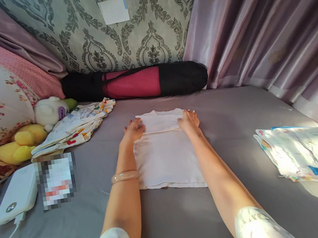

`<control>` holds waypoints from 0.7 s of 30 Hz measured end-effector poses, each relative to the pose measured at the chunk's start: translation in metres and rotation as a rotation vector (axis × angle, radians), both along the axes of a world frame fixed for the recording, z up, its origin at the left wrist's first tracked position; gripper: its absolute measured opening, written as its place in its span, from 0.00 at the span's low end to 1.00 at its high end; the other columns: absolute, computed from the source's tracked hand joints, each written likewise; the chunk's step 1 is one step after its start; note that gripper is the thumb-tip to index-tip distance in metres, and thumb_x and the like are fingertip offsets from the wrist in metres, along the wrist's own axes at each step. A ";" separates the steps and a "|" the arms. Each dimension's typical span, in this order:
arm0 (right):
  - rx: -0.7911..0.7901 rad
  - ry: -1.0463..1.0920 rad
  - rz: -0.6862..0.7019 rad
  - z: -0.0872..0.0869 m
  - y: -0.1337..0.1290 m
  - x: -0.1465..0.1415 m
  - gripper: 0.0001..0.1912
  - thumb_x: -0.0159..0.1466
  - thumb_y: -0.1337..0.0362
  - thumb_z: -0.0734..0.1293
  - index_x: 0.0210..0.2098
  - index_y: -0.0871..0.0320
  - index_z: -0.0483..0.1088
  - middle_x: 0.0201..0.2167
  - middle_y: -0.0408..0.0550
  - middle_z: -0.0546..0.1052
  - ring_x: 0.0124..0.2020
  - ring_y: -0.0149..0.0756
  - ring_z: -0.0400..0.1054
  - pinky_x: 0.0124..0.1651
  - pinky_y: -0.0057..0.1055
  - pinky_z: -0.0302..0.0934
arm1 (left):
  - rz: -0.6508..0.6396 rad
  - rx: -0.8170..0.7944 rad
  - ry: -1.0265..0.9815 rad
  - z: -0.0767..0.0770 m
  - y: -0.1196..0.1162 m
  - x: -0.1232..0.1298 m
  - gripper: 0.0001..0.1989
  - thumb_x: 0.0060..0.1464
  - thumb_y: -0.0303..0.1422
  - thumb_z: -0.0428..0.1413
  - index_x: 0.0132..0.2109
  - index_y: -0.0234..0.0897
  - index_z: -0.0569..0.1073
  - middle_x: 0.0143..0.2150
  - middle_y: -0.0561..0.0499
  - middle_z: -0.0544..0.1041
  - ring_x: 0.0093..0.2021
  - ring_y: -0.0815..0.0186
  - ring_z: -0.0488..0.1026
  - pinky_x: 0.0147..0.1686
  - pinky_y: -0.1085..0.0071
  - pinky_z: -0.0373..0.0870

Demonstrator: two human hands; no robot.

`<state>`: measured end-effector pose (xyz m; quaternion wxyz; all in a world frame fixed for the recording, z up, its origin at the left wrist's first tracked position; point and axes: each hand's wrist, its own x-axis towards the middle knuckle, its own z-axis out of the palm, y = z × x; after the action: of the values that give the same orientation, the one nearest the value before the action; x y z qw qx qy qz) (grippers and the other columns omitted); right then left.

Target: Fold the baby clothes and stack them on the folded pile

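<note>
Left hand [135,130] and right hand [189,121] touch a white rectangular cloth garment [168,159] at opposite sides, probably keeping its flap [161,122] even; whether the fingers grip, I cannot tell.

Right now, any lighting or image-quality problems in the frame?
Head view: bright patches at right on the folded clothes and grey sheet, with strong glare low on the right-hand curtain; head view: white garment softly lit, fold edge readable; head view: coarse pixelation hides detail on the item beside the power bank.
</note>
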<state>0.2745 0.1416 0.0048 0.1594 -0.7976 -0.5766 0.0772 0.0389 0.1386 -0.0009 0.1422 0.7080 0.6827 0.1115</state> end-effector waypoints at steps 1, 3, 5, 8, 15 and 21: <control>0.034 -0.035 0.006 0.001 -0.001 -0.002 0.19 0.64 0.67 0.63 0.55 0.63 0.68 0.54 0.64 0.71 0.56 0.52 0.64 0.52 0.42 0.61 | 0.027 0.018 -0.028 0.001 0.000 0.004 0.23 0.63 0.35 0.47 0.64 0.39 0.63 0.66 0.42 0.66 0.70 0.53 0.52 0.64 0.47 0.52; 0.087 -0.071 0.072 0.002 -0.003 -0.008 0.20 0.66 0.69 0.60 0.56 0.63 0.66 0.56 0.64 0.70 0.57 0.50 0.63 0.54 0.43 0.58 | 0.047 0.048 -0.090 0.004 0.000 0.014 0.23 0.64 0.34 0.45 0.64 0.40 0.63 0.67 0.42 0.63 0.71 0.54 0.50 0.65 0.45 0.47; 0.128 -0.080 0.214 0.000 -0.005 -0.018 0.22 0.68 0.68 0.56 0.61 0.63 0.62 0.60 0.63 0.66 0.62 0.48 0.59 0.60 0.44 0.53 | -0.019 0.097 -0.128 0.007 0.001 0.027 0.23 0.64 0.33 0.45 0.64 0.40 0.63 0.66 0.43 0.65 0.70 0.56 0.52 0.66 0.47 0.48; 0.145 -0.082 0.450 -0.006 -0.009 -0.033 0.25 0.71 0.65 0.52 0.66 0.60 0.56 0.68 0.56 0.58 0.70 0.45 0.46 0.68 0.50 0.39 | -0.164 0.124 -0.143 0.006 0.001 0.046 0.24 0.62 0.28 0.44 0.64 0.40 0.62 0.66 0.45 0.65 0.69 0.61 0.55 0.66 0.54 0.51; 0.047 -0.069 0.611 -0.012 -0.014 -0.048 0.28 0.71 0.62 0.48 0.69 0.59 0.52 0.71 0.50 0.52 0.72 0.43 0.37 0.69 0.52 0.30 | -0.179 0.130 0.054 -0.005 -0.002 0.062 0.26 0.62 0.26 0.43 0.66 0.35 0.59 0.70 0.42 0.58 0.71 0.60 0.47 0.68 0.57 0.44; -0.023 -0.077 0.575 -0.025 -0.012 -0.046 0.28 0.72 0.59 0.46 0.70 0.58 0.51 0.71 0.48 0.50 0.72 0.42 0.37 0.70 0.52 0.30 | -0.056 0.084 0.133 -0.021 0.002 0.056 0.29 0.67 0.40 0.35 0.68 0.27 0.56 0.71 0.37 0.53 0.72 0.51 0.44 0.68 0.54 0.42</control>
<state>0.2280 0.1299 -0.0198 0.1000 -0.6053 -0.7839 0.0954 0.0947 0.1402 -0.0223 0.0698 0.7381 0.6652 0.0884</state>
